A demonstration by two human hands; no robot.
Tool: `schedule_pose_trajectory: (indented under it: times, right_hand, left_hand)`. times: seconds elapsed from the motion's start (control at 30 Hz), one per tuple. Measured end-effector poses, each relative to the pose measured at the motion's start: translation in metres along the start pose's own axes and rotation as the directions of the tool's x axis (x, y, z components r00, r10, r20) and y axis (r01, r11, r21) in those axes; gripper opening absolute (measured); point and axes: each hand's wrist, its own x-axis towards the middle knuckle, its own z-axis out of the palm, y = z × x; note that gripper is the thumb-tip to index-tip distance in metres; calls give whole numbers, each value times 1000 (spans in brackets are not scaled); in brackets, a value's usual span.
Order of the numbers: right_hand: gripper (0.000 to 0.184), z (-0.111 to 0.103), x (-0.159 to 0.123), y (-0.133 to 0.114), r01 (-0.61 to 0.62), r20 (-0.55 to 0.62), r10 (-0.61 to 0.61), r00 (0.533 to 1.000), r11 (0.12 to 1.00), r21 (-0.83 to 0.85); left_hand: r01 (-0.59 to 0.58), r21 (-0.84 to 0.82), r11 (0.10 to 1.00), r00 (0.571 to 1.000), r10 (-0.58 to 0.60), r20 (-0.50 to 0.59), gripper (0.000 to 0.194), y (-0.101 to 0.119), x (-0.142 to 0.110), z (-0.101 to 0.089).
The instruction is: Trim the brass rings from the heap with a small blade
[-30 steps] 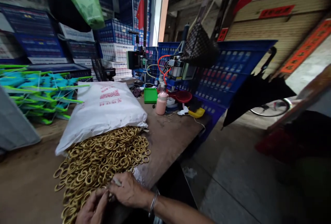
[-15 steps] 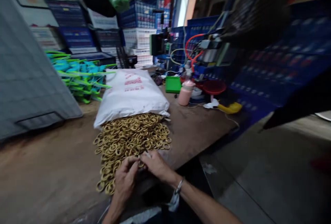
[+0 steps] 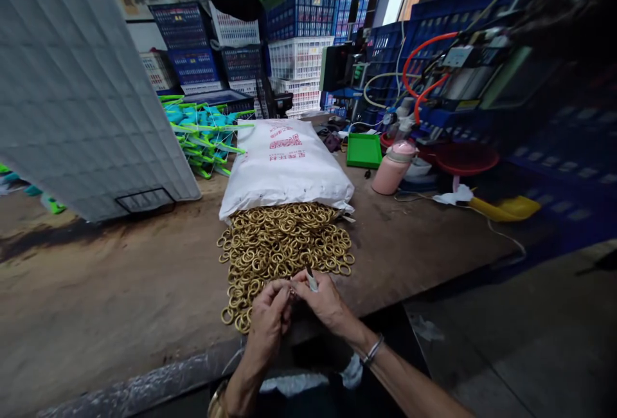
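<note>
My left hand [image 3: 267, 320] is closed, thumb and forefinger pinched together at the near edge of a pile of brass-coloured rings [image 3: 284, 241]. What it pinches is too small and covered to make out. Fingertip to fingertip with it, my right hand [image 3: 328, 304] is also closed. A small tool with a dark tip and a pale wrapped part [image 3: 312, 281] sticks up between its thumb and fingers; its kind is unclear. Behind the pile lies a white sack [image 3: 294, 173] with red print, its near end against the rings.
A grey-white padded panel [image 3: 91, 96] stands on the wooden table [image 3: 120, 296] at left, with green and turquoise plastic pieces [image 3: 207, 128] behind it. On the right are a green tray [image 3: 364, 151], a pink bottle [image 3: 393, 170], a red dish [image 3: 465, 157] and a yellow scoop [image 3: 506, 208].
My view has swung left, so the scene sits further right in the picture. My hands stay together at the ring pile; the tool in the right hand shows more clearly.
</note>
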Motion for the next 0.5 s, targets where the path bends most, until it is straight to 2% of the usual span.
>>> schedule_pose_trajectory:
  times: [0.07,0.13,0.4,0.5]
  right_hand:
    - [20,-1,0,-2,0,-8,0,1000,1000,-13]
    - [21,-1,-1,-2,-5,10,5,1000,1000,-29]
    - [24,2,-4,-1,23,57,-18,998,997,-75]
    - [28,1,-3,1,53,56,-47,997,992,-117]
  left_hand:
    - [-75,105,992,997,73,17,25,-3,-1,0]
    - [-103,136,985,994,98,42,24,-6,-2,-1]
    - [52,-17,999,988,-49,149,24,-7,-10,-7]
    - [68,-70,995,986,-57,156,25,-2,-14,-6]
